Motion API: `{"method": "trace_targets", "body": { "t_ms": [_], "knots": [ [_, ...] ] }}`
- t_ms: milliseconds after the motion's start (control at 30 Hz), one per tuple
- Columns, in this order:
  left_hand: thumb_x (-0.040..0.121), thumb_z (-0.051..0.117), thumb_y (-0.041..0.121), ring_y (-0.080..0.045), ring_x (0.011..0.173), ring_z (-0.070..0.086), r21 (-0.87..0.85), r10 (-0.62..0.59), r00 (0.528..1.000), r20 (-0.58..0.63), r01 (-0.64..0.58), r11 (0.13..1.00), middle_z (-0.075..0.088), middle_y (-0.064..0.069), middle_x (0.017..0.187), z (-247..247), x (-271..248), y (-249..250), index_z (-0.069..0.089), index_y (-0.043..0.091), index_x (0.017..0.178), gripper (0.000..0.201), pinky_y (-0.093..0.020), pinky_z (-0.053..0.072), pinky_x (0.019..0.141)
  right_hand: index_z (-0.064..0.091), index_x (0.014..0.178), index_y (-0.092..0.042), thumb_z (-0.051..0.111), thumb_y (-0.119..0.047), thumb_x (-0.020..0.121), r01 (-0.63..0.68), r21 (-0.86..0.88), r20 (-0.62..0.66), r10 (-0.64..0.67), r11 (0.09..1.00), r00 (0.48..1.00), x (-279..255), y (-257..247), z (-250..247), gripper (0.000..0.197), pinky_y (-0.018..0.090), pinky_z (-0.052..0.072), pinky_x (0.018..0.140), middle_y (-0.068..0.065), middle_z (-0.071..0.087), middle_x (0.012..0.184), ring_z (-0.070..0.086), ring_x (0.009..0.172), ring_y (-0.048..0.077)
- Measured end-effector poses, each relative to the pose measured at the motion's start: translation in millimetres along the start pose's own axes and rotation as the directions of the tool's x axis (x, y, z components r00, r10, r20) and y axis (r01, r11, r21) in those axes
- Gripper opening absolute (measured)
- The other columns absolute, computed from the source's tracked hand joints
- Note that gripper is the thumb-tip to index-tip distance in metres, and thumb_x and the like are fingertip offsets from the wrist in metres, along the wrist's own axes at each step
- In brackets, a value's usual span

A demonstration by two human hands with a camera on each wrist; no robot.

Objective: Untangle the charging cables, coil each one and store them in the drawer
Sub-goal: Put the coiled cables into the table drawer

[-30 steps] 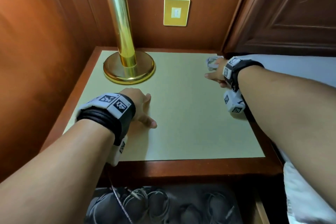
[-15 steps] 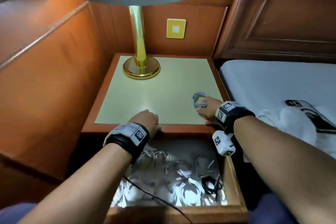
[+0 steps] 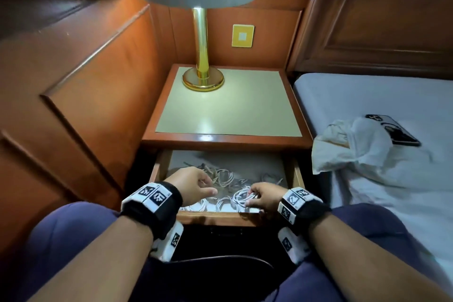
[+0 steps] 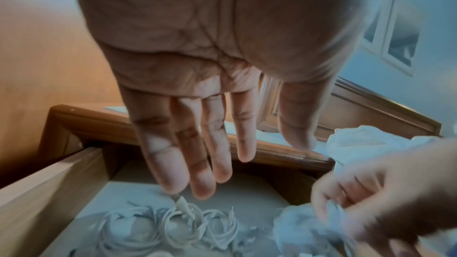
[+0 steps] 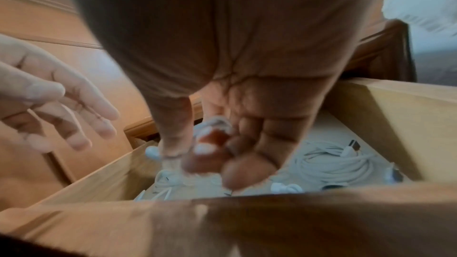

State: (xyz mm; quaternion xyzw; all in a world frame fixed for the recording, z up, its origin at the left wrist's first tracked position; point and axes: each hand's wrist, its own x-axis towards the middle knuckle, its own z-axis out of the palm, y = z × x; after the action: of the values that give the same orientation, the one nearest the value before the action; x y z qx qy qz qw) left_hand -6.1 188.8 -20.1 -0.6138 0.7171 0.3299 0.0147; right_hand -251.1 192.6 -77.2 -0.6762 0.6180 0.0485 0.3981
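Right hand (image 3: 263, 197) now pinches the coiled cable (image 3: 242, 197) over the drawer (image 3: 213, 216), off the nightstand; left hand (image 3: 193, 185) fingers loose.

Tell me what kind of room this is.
Most likely a bedroom, perhaps in a hotel: a bed with white sheets stands beside a wooden nightstand, which carries a brass lamp, and wood panelling lines the walls.
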Motion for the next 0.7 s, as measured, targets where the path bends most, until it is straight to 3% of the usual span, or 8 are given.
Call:
{"method": "trace_targets", "body": {
  "t_ms": [100, 167, 233, 300, 367, 533, 600, 700],
  "knots": [
    [0.082, 0.075, 0.052, -0.009, 0.102, 0.064, 0.039, -0.023, 0.999, -0.033, 0.024, 0.999, 0.069, 0.008, 0.111, 13, 4, -4, 0.069, 0.027, 0.118, 0.044, -0.027, 0.052, 0.094, 0.062, 0.116, -0.027, 0.071, -0.036, 0.091, 0.036, 0.062, -0.068, -0.032, 0.997, 0.997, 7, -11, -4, 0.028, 0.015, 0.047, 0.056, -0.003, 0.065, 0.097, 0.062, 0.069, 0.009],
    [0.082, 0.075, 0.049, -0.013, 0.107, 0.064, 0.102, -0.054, 0.999, -0.005, 0.054, 0.993, 0.068, 0.006, 0.118, 22, 6, -9, 0.067, 0.027, 0.123, 0.048, -0.028, 0.051, 0.097, 0.055, 0.136, -0.032, 0.072, -0.040, 0.089, 0.048, -0.009, -0.006, -0.048, 0.999, 0.999, 9, -14, -2, 0.050, 0.018, 0.049, 0.071, -0.001, 0.064, 0.117, 0.065, 0.089, 0.011],
    [0.083, 0.076, 0.043, -0.017, 0.113, 0.063, 0.163, -0.076, 0.996, 0.048, 0.068, 0.984, 0.067, 0.002, 0.126, 28, 8, -12, 0.064, 0.025, 0.128, 0.050, -0.028, 0.050, 0.099, 0.047, 0.143, -0.031, 0.073, -0.044, 0.087, 0.031, -0.095, -0.018, -0.032, 0.995, 0.999, 10, -11, 1, 0.063, 0.022, 0.046, 0.088, -0.001, 0.060, 0.135, 0.062, 0.111, 0.016],
    [0.083, 0.077, 0.039, -0.020, 0.116, 0.062, 0.225, -0.077, 0.993, 0.094, 0.054, 0.973, 0.065, 0.000, 0.129, 35, 11, -13, 0.061, 0.023, 0.129, 0.051, -0.028, 0.049, 0.098, 0.050, 0.137, -0.027, 0.075, -0.047, 0.084, -0.013, -0.107, -0.065, 0.006, 0.994, 0.998, 6, -3, 4, 0.061, 0.023, 0.042, 0.083, -0.001, 0.063, 0.124, 0.059, 0.102, 0.014],
    [0.080, 0.079, 0.039, -0.022, 0.117, 0.061, 0.276, -0.075, 0.987, 0.144, 0.033, 0.961, 0.063, 0.000, 0.129, 41, 12, -10, 0.063, 0.023, 0.127, 0.052, -0.027, 0.049, 0.094, 0.057, 0.125, -0.026, 0.079, -0.053, 0.077, -0.052, -0.157, -0.021, 0.049, 0.986, 0.999, 0, 7, 5, 0.059, 0.023, 0.039, 0.079, -0.002, 0.062, 0.114, 0.057, 0.097, 0.014],
    [0.073, 0.088, 0.032, -0.019, 0.098, 0.070, 0.335, -0.072, 0.941, 0.332, -0.046, 0.941, 0.074, 0.002, 0.108, 52, 19, 8, 0.076, 0.020, 0.106, 0.038, -0.024, 0.051, 0.078, 0.063, 0.109, -0.029, 0.089, -0.052, 0.060, -0.050, -0.326, 0.088, 0.083, 0.944, 0.993, -9, 11, 11, 0.060, 0.028, 0.048, 0.082, -0.007, 0.060, 0.105, 0.060, 0.101, 0.017],
    [0.078, 0.083, 0.028, -0.020, 0.100, 0.070, 0.358, -0.034, 0.944, 0.329, -0.091, 0.929, 0.075, 0.002, 0.107, 53, 21, 10, 0.075, 0.023, 0.107, 0.030, -0.026, 0.054, 0.084, 0.063, 0.107, -0.027, 0.088, -0.043, 0.064, 0.001, -0.386, 0.079, 0.032, 0.923, 0.996, -7, 7, 16, 0.052, 0.033, 0.051, 0.086, -0.003, 0.059, 0.111, 0.061, 0.103, 0.020],
    [0.080, 0.074, 0.026, -0.017, 0.090, 0.069, 0.366, 0.047, 0.962, 0.270, -0.148, 0.919, 0.072, 0.010, 0.098, 56, 24, 8, 0.073, 0.036, 0.097, 0.019, -0.029, 0.058, 0.082, 0.064, 0.105, -0.030, 0.085, -0.039, 0.066, 0.028, -0.420, 0.039, -0.012, 0.907, 0.999, -4, 6, 20, 0.046, 0.034, 0.051, 0.085, -0.006, 0.060, 0.110, 0.061, 0.102, 0.019]
  ]
}}
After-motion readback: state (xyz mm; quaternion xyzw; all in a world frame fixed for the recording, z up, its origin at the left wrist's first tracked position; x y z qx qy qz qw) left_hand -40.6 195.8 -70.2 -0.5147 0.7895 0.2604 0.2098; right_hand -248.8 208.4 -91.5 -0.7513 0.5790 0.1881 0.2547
